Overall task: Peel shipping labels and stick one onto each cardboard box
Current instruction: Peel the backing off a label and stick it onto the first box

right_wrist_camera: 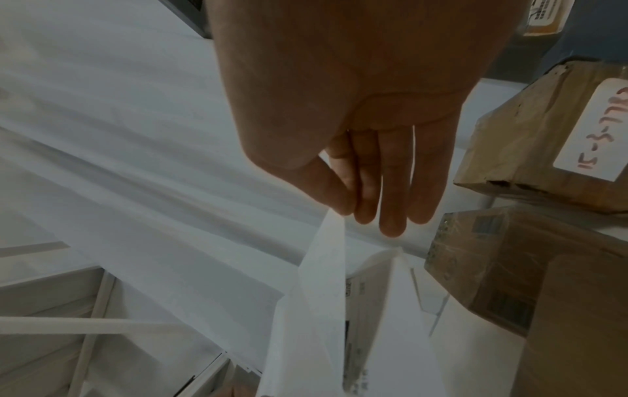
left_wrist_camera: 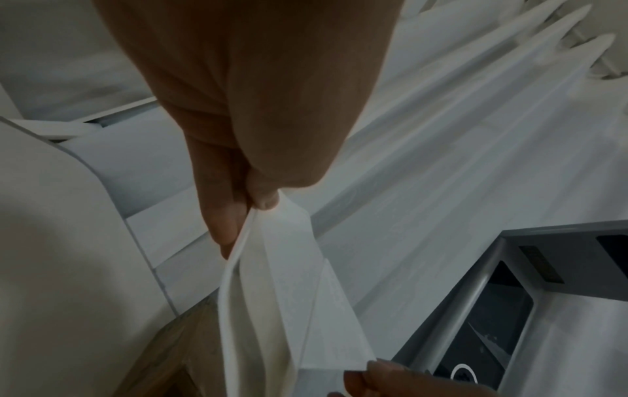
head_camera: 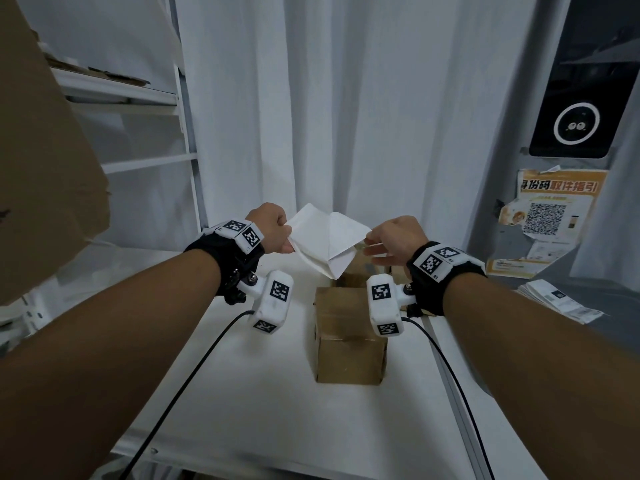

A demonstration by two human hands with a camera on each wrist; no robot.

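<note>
both grips on one label, mid-peel

left hand [head_camera: 272, 227] pinches the backing edge of the shipping label [head_camera: 325, 237]; right hand [head_camera: 393, 239] pinches the opposite corner between thumb and forefinger, other fingers straight. the label hangs above the cardboard box [head_camera: 349, 336] on the bench [head_camera: 263, 403]. judged progress: sheets look partly separated, nothing stuck on this box yet. behind it a second box [right_wrist_camera: 543, 129] carries a handwritten tag; more labels [head_camera: 557, 301] lie to its right.

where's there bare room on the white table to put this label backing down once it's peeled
The widest bare patch of the white table lies left of and in front of the near cardboard box, though the two wrist cables cross it. Behind that box it is crowded: a second box sits beneath the label sheet. The label stack fills the right side.
</note>
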